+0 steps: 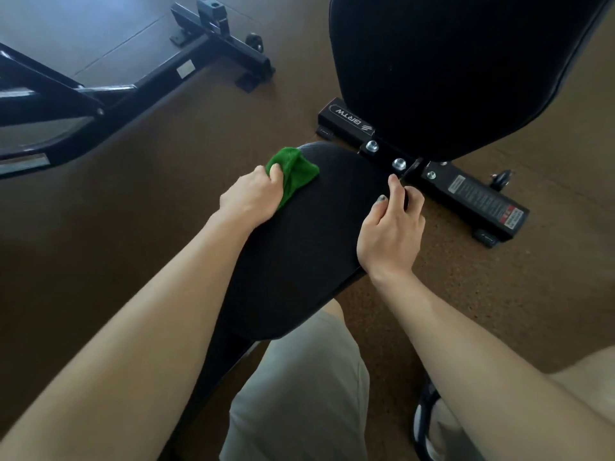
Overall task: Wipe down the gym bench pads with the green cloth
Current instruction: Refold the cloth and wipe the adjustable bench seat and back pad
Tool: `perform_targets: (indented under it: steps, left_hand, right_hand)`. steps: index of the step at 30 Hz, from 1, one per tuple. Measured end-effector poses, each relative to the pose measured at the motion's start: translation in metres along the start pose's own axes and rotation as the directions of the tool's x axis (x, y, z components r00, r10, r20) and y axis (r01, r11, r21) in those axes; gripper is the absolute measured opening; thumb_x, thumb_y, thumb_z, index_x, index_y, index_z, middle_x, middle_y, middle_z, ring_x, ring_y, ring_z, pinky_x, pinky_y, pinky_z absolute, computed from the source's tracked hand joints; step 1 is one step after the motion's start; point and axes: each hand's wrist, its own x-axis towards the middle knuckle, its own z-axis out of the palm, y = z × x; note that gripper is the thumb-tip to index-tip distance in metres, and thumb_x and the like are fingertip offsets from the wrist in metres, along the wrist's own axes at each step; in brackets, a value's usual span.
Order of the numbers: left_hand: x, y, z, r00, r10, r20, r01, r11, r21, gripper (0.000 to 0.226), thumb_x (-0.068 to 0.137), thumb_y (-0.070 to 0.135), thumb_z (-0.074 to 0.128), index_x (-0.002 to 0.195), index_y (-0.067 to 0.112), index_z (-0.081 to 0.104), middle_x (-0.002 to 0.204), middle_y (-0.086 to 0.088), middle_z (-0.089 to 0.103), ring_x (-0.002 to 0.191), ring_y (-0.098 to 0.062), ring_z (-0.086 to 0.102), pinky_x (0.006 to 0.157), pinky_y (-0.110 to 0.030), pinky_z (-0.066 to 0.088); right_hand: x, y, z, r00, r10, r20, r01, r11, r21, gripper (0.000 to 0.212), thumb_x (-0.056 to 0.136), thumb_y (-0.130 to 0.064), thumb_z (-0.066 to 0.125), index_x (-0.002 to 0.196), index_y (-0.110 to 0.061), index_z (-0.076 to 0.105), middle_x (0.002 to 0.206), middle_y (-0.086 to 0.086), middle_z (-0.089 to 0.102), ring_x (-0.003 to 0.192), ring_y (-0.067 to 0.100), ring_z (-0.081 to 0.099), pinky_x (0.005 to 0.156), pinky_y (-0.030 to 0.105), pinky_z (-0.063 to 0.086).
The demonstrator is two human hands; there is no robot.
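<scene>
The black seat pad (309, 234) of the gym bench runs from the centre toward my body. My left hand (253, 194) is closed on the bunched green cloth (294, 173) and presses it against the pad's far left corner. My right hand (392, 227) grips the right edge of the same pad, thumb on top and fingers curled over the side. The large black back pad (459, 68) stands tilted up beyond the seat pad at the upper right.
The bench's black steel base (472, 194) with bolts and a warning label lies on the brown floor to the right. Another black machine frame (139, 81) crosses the upper left. My knee in beige shorts (299, 387) is below the seat pad, a shoe (429, 424) at lower right.
</scene>
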Motion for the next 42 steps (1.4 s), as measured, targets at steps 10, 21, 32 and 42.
perform_targets:
  steps: [10,21,32,42]
  left_hand:
    - [-0.088,-0.062,0.004,0.991,-0.001,-0.135,0.003,1.0,0.019,0.031,0.111,0.044,0.023,0.112,0.017,0.039,0.127,-0.01,0.058,0.112,-0.04,0.058,0.081,-0.043,0.034]
    - [-0.186,-0.099,0.077,0.871,0.244,-0.426,-0.249,0.967,0.045,0.037,0.11,0.026,0.033,0.137,0.007,0.049,0.163,-0.016,0.037,0.153,-0.039,0.029,0.123,-0.055,0.033]
    - [-0.164,-0.046,0.084,0.764,0.632,-0.131,-0.447,0.664,0.599,0.056,0.106,0.041,0.044,0.151,0.008,0.045,0.164,-0.015,0.038,0.145,-0.033,0.047,0.121,-0.051,0.037]
    - [-0.155,-0.014,0.074,0.773,0.634,-0.023,-0.52,0.653,0.551,0.072,0.108,0.046,0.038,0.165,0.008,0.016,0.173,-0.013,0.012,0.159,-0.029,0.02,0.13,-0.047,0.015]
  right_hand:
    - [0.002,0.0,-0.001,0.999,0.018,0.04,-0.018,1.0,0.014,0.049,0.109,-0.036,0.033,0.157,-0.029,0.034,0.16,0.008,0.032,0.128,0.035,0.047,0.083,0.035,0.039]
    - [0.003,-0.002,-0.002,0.998,0.042,0.055,-0.043,0.999,0.004,0.05,0.109,-0.036,0.032,0.159,-0.029,0.032,0.162,0.008,0.029,0.126,0.037,0.047,0.082,0.033,0.037]
    - [0.006,0.0,0.003,0.995,0.067,0.08,-0.07,0.996,0.048,0.05,0.11,-0.032,0.031,0.159,-0.027,0.033,0.161,0.007,0.029,0.122,0.037,0.051,0.089,0.028,0.026]
    - [0.017,-0.005,-0.031,0.91,0.25,0.331,-0.404,0.718,0.566,0.048,0.108,-0.031,0.037,0.155,-0.027,0.045,0.161,-0.003,0.036,0.144,0.017,0.038,0.117,0.033,0.029]
